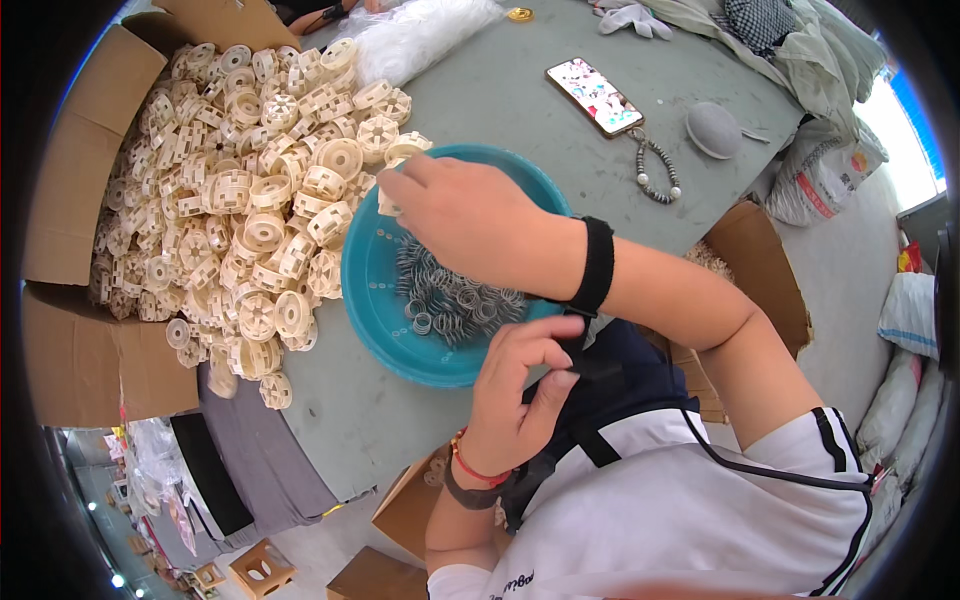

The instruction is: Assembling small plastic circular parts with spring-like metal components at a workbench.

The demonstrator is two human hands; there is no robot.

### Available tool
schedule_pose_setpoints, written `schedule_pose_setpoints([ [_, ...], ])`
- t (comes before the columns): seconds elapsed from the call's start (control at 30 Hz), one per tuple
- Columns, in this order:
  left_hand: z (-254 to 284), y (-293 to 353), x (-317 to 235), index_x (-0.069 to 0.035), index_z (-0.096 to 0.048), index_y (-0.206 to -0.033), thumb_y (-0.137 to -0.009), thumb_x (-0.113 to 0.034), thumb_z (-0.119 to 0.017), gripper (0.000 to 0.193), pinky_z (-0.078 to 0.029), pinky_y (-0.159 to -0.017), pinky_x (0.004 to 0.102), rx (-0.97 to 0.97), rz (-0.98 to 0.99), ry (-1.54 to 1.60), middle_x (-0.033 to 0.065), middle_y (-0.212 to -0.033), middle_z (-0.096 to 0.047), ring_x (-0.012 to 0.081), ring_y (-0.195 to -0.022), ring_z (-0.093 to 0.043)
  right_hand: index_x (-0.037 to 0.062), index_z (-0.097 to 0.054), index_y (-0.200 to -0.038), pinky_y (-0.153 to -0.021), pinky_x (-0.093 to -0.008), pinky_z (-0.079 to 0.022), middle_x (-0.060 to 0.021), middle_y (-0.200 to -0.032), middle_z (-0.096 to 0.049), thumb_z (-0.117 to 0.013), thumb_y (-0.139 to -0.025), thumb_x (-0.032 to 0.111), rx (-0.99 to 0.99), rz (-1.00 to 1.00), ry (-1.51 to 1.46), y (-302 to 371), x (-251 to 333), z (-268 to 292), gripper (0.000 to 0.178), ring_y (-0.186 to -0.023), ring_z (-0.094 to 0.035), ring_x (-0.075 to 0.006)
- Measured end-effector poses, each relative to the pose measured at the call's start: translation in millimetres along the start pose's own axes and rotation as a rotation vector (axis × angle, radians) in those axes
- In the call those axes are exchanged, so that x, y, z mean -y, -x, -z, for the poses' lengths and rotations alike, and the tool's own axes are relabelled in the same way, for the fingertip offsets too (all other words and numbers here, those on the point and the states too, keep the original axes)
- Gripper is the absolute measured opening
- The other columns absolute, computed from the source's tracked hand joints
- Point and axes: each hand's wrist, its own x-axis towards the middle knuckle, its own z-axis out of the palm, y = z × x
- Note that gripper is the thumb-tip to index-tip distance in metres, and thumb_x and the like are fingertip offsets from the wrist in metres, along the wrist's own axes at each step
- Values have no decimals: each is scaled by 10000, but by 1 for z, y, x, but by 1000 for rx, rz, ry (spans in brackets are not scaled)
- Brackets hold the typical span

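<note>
My right hand (465,215), a black band at its wrist, reaches over a teal basin (365,345). Its fingers are closed on a cream plastic wheel-shaped part (387,204), mostly covered by the hand. Many metal coil springs (465,300) lie in the basin, along with a few tiny pale rings. Beside the basin's near right rim is my left hand (515,390), with a red bracelet and a dark band. Its fingers curl toward the thumb; a blurred dark shape shows at the fingertips, and I cannot make out what it is.
A large heap of cream slotted plastic wheels (230,200) spills from a cardboard box (75,180) on the left. Farther back are a clear plastic bag (425,40), a phone (597,97) with a beaded strap (655,170), and a grey rounded object (713,130). Another person's arm shows at the top.
</note>
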Motion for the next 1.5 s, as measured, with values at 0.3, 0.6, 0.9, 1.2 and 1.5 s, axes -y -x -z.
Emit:
schedule_pose_setpoints([
  [0.3,-19,-9,7,11,-591,-956,-810,-76,-646,179,-456,-651,273,-355,193,-2,104,-853,-619,173,-705,-574,-24,-518,-891,-548,-259,-467,-89,-767,-548,-585,-644,74,-155,148,314,-4,2,-3,274,-690,-574,-188],
  [0.6,-18,-18,-1,12,-620,-900,-774,-92,-693,180,-454,-654,252,-342,304,57,84,-810,-627,147,-693,-574,-60,-535,-981,-553,-244,-456,-66,-751,-544,-581,-642,111,-222,206,391,-5,1,-10,383,-672,-560,-168],
  [0.9,-34,-33,5,-53,-526,-723,-664,-117,-789,277,-386,-591,292,-637,100,-311,16,-671,-507,166,-627,-458,-19,-483,-1069,-574,-280,-469,-88,-787,-524,-568,-691,72,-188,53,259,-9,4,1,398,-710,-560,-211],
  [1.2,-36,-19,10,-53,-519,-852,-648,-135,-795,353,-412,-663,319,-428,333,-188,94,-822,-532,242,-702,-518,-14,-479,-1105,-586,-293,-474,-110,-800,-532,-583,-693,40,-218,88,279,-4,6,-2,428,-710,-566,-250],
  [1.5,-28,-24,22,-71,-544,-857,-631,-92,-766,318,-399,-760,384,-381,-176,-496,95,-984,-554,278,-878,-524,-53,-516,-1102,-624,-257,-451,-101,-813,-588,-610,-805,165,-364,-361,-1055,-12,9,14,380,-702,-538,-135],
])
